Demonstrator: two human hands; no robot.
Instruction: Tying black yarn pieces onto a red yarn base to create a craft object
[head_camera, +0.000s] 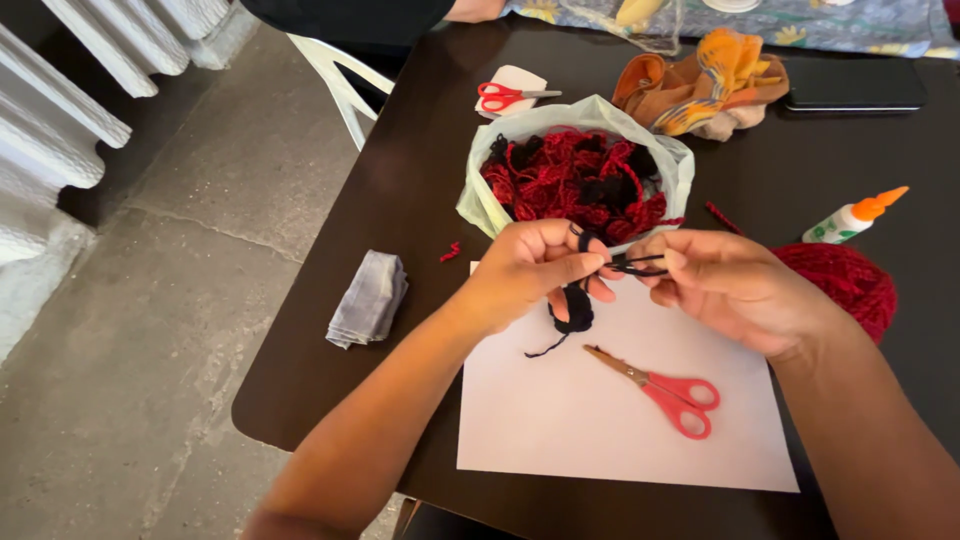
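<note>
Dark table (400, 200), white paper sheet (600, 420) near. Left hand (530, 270) and right hand (730, 285) both pinching black yarn (575, 310) above sheet; loose grip, likely slipping, knot undone.

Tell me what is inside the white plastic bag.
The bag holds a heap of red and black yarn pieces up to its rim. Whatever lies beneath the top layer is covered.

Dark tabletop (400, 200) carries white paper (600, 430) under the hands, folded grey cloth (368, 298) beyond the left hand, glue bottle (853, 217) past the right.
</note>
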